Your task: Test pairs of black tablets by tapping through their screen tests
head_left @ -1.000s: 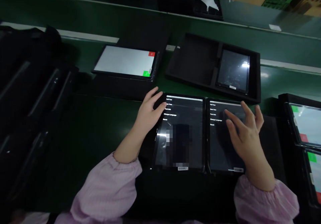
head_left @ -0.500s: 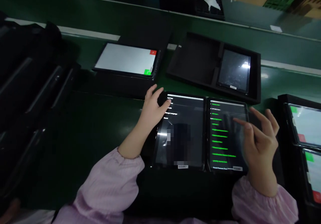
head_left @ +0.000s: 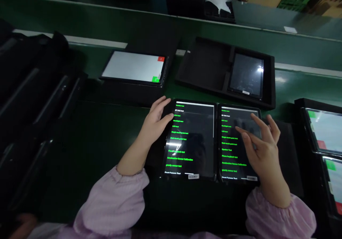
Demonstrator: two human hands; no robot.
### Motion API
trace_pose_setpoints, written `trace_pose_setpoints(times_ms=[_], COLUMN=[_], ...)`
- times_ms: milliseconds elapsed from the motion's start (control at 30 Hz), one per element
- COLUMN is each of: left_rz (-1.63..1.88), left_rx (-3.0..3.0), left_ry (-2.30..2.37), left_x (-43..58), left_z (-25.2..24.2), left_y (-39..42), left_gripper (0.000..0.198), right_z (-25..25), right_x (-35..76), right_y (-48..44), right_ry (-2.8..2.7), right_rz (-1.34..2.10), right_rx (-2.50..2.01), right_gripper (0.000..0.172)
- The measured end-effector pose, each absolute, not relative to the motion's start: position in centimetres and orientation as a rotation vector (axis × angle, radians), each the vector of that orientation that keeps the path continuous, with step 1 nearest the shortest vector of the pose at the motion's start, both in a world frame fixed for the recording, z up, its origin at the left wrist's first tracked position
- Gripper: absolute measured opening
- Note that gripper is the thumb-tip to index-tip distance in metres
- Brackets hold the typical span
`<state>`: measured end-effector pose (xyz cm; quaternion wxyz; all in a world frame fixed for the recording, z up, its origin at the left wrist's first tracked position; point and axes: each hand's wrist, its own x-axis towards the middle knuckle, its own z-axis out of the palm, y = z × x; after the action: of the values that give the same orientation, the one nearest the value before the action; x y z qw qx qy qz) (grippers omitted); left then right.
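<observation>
Two black-framed tablets lie side by side in front of me, and both screens list tests in green text. My left hand point(head_left: 156, 123) rests at the left edge of the left tablet point(head_left: 191, 149), its fingers spread and holding nothing. My right hand point(head_left: 260, 148) is over the right tablet point(head_left: 231, 153), with its fingertips at the upper screen. That hand hides part of the list. Loose pink sleeves point(head_left: 110, 203) gather at both wrists.
A tablet showing a white screen point(head_left: 133, 66) lies at the back left. Another sits dark in a black foam tray point(head_left: 203, 64). More white-screened tablets point(head_left: 324, 130) lie at the right. Black foam stacks point(head_left: 40, 89) rise at the left, beside a green conveyor belt point(head_left: 107, 21).
The left tablet's short white menu has become a green test list. The right tablet's list has changed too. My right hand has moved left, from the tablet's right edge onto its screen.
</observation>
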<state>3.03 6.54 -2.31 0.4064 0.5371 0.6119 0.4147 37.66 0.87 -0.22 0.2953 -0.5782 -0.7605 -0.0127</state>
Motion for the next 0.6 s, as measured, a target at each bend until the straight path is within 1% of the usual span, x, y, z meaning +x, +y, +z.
trace_pose_setpoints(times_ms=[400,500,600], left_rz=[0.879,0.974,1.109], left_rx=[1.546,1.354,1.092], left_ry=[1.537,1.428,1.390], left_x=[2.2,1.7,1.1], left_z=[-2.3,-2.0,-1.7], left_y=[6.8,6.9,6.1], left_gripper=[0.075,0.082,0.081], right_z=[0.9,1.3,1.7], right_x=[37.8,38.1,38.6], right_y=[0.3,0.4,0.3], right_ry=[-1.923,-1.857,-1.786], right_rz=[-0.055,-0.053,-0.048], right_rx=[-1.561,-1.566,-1.585], right_gripper=[0.034,0.033,0.033])
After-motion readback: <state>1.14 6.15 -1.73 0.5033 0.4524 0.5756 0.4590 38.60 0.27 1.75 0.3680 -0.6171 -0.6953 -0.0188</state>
